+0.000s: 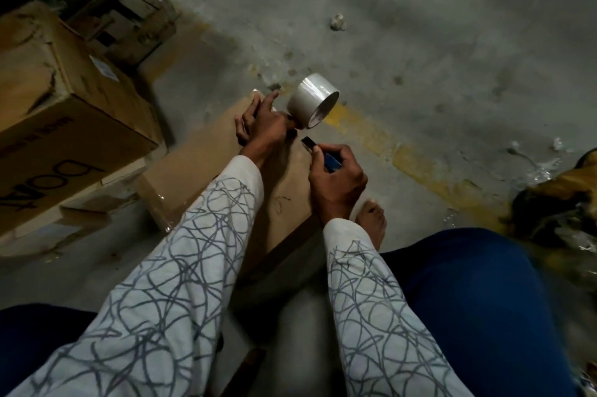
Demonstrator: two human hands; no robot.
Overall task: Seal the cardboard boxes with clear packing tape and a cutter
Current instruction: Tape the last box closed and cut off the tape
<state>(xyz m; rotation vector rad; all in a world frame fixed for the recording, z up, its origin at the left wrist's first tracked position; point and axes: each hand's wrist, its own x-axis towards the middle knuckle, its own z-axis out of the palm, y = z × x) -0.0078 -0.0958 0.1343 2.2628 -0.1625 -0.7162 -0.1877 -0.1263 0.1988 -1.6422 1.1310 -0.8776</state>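
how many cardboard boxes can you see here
3 for sure: a plain box in the middle, a printed box at left, a dark box behind it at top left. Cardboard beneath the printed box may be a fourth.

The left hand (261, 123) hides how it meets the tape roll (312, 101). The right hand (336, 180) covers most of the cutter (311, 144). The printed box (64, 125) runs off the frame's left edge; clutter (562, 199) at the right edge is blurred.
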